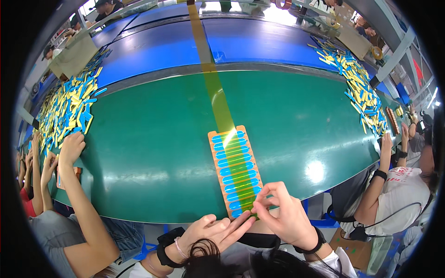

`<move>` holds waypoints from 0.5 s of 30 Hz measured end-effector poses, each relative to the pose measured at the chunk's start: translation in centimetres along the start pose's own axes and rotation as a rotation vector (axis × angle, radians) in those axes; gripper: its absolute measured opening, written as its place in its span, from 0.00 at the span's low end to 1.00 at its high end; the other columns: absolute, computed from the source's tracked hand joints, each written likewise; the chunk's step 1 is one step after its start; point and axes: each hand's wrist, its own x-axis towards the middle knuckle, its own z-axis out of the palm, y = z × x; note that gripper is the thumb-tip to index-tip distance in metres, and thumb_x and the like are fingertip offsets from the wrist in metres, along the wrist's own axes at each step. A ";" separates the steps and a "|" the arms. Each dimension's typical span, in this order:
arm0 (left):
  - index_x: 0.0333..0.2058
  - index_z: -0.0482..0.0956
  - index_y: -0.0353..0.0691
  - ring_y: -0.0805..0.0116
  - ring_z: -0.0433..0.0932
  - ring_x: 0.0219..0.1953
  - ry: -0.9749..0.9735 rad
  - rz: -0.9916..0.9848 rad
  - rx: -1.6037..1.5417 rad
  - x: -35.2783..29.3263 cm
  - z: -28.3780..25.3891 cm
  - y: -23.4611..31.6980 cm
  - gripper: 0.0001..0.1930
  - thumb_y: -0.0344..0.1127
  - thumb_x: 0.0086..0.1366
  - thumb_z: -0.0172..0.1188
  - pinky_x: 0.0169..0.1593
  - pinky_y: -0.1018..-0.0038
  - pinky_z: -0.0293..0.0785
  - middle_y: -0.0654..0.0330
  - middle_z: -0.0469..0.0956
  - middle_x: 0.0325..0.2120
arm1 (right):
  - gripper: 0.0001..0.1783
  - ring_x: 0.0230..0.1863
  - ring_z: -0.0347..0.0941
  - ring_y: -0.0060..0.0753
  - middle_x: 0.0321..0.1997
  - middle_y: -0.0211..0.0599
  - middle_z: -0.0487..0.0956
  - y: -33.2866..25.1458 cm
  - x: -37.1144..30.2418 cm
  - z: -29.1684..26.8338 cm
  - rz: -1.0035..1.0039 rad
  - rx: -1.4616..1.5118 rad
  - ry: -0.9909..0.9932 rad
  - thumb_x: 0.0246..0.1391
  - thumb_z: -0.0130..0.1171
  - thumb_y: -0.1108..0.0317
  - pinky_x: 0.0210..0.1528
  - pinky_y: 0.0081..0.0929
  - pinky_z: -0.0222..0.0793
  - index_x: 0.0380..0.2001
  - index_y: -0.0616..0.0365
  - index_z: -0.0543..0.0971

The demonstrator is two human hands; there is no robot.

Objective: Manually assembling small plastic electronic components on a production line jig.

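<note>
A strip of clear yellow tape [217, 95] runs from the far side of the table toward me, over an orange-brown slotted tray [214, 135]. Across the tray's slots lie several blue oblong pieces [222, 163], partly covered by the tape. At the tray's near right corner, my right hand [288, 217] is closed, its thumb and forefinger pinching by the tape's near end. Just left of it, my left hand [208, 235] reaches with stretched fingers toward the same end, its fingertips next to the right hand's. What lies right between the fingertips is partly hidden.
Piles of blue and yellow strips lie at the left [65, 109] and right [359, 90] of the green table [153, 153]. Blue panels [148, 53] stretch behind it. A co-worker's hand [72, 147] is beside the left pile; another person [398, 190] sits at the right.
</note>
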 end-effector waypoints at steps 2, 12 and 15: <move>0.49 0.67 0.42 0.82 0.62 0.28 0.038 0.006 0.000 0.1 -0.2 0.1 0.22 0.30 0.52 0.49 0.30 0.85 0.56 0.68 0.69 0.48 | 0.13 0.28 0.76 0.36 0.27 0.40 0.73 -0.5 -0.1 -0.3 -0.017 -0.082 -0.025 0.48 0.52 0.73 0.26 0.26 0.70 0.35 0.62 0.61; 0.47 0.68 0.39 0.80 0.62 0.32 -0.076 0.102 0.085 1.5 -1.6 0.4 0.23 0.31 0.49 0.49 0.31 0.84 0.59 0.63 0.72 0.42 | 0.11 0.25 0.74 0.41 0.23 0.44 0.72 -0.6 1.2 -0.2 -0.172 -0.164 -0.059 0.48 0.50 0.73 0.22 0.31 0.68 0.31 0.62 0.60; 0.41 0.71 0.41 0.79 0.63 0.35 -0.091 0.131 0.029 2.7 -2.3 -0.9 0.17 0.31 0.49 0.49 0.32 0.83 0.62 0.65 0.73 0.33 | 0.10 0.23 0.74 0.41 0.23 0.43 0.72 -0.7 1.2 -0.1 -0.138 -0.212 -0.063 0.49 0.50 0.73 0.22 0.32 0.68 0.31 0.62 0.60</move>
